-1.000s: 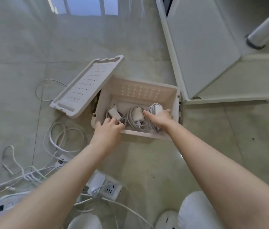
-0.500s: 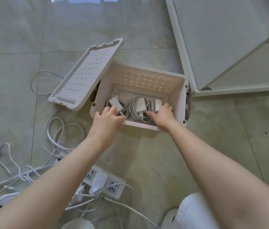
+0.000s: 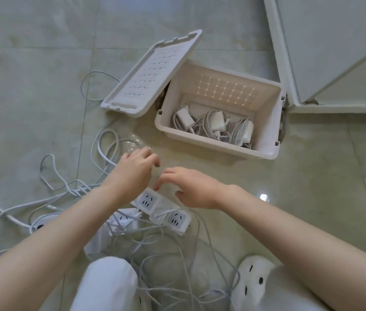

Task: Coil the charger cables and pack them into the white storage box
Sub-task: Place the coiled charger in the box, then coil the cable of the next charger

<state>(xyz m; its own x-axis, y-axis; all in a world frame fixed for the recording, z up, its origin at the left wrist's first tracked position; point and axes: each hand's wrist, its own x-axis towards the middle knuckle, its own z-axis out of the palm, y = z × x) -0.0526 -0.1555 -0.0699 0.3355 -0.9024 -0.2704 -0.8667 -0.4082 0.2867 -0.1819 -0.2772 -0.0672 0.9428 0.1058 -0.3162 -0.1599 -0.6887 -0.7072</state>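
Well, the white storage box [image 3: 213, 151] stands open on the tiled floor [image 3: 31, 63]. Three coiled chargers [image 3: 217, 123] lie in a row along its bottom, close to the near wall: one toward the left corner, one in the middle, one toward the right corner. Each is a white plug block with its cable wound in loops around it. The lid [image 3: 150, 72] rests tilted at the box's left edge, slotted face up, with its lower end down on the floor.

Nearer than the box and to its left, the loose cables [image 3: 108, 149] sprawl over the tiles in white loops and tangles. Some of them run across a white power strip [image 3: 163, 209] lying just short of the box's near wall.

Both hands hang over that strip, clear of the box. The left hand [image 3: 132, 173] is blurred, its fingers loosely bent with nothing visible in them. The right hand [image 3: 192, 187] is palm down with fingers spread and holds nothing. Their fingertips are near each other but apart.

A white slipper [image 3: 254, 281] shows at the bottom edge among more cable. A white cabinet panel [image 3: 334, 52] stands just beyond the box's right corner.
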